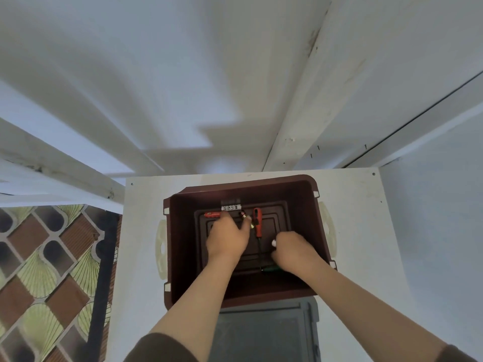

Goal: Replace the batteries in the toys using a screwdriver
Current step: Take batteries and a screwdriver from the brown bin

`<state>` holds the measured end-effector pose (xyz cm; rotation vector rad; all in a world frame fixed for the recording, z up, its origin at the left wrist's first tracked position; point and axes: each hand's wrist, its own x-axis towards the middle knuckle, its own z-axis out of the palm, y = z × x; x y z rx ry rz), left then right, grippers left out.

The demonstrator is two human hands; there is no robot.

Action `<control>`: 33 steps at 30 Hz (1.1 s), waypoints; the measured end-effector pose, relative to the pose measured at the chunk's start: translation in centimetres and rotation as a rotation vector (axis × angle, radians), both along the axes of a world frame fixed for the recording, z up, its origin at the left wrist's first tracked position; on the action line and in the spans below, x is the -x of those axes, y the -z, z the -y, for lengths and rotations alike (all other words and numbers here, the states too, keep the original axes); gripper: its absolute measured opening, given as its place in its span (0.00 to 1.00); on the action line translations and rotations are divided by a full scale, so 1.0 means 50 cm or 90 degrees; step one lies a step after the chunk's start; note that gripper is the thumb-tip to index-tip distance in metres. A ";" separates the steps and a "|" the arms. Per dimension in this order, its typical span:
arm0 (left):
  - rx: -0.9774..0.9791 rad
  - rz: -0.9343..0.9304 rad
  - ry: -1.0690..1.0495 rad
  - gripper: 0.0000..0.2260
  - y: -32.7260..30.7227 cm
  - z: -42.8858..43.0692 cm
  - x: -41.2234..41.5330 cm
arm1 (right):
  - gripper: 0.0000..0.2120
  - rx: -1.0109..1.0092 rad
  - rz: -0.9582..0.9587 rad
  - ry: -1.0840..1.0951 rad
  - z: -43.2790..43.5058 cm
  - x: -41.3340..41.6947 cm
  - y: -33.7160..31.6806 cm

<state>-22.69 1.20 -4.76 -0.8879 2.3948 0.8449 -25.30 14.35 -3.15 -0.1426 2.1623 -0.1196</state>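
Both my hands reach down into a dark brown plastic bin (pixel 303 205) on a white table. My left hand (pixel 226 239) hovers over the bin floor and pinches a small black and gold battery (pixel 245 216) at its fingertips. A red battery (pixel 212 214) lies just beyond that hand, and a white labelled battery (pixel 231 207) lies by the far wall. A red-handled screwdriver (pixel 258 222) lies between my hands. My right hand (pixel 292 252) curls round something with a small white part (pixel 274 242) showing; a green-handled tool (pixel 271 269) lies under it. No toy is plainly visible.
The bin has cream handles (pixel 160 248) on both sides. A grey lid or tray (pixel 264 333) lies on the white table (pixel 366 231) in front of the bin. A patterned rug (pixel 47 270) covers the floor at the left. White walls rise behind.
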 end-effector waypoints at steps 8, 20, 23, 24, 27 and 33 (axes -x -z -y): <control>-0.030 0.005 -0.012 0.11 0.025 -0.022 0.018 | 0.13 0.388 0.109 0.588 -0.034 0.007 -0.060; 0.054 -0.029 0.099 0.09 0.027 0.030 -0.028 | 0.02 0.260 0.066 0.485 -0.012 -0.001 -0.026; 0.120 -0.043 0.112 0.11 0.020 0.047 -0.036 | 0.13 0.027 0.056 0.235 0.009 -0.014 0.018; 0.132 -0.061 0.106 0.12 0.019 0.053 -0.038 | 0.15 -0.006 0.074 0.234 0.017 -0.018 0.028; 0.173 -0.111 0.143 0.16 0.023 0.068 -0.036 | 0.17 -0.040 0.089 0.264 0.029 -0.020 0.049; 0.276 -0.054 0.308 0.18 0.035 0.093 -0.021 | 0.08 0.153 0.044 0.326 0.026 -0.008 0.032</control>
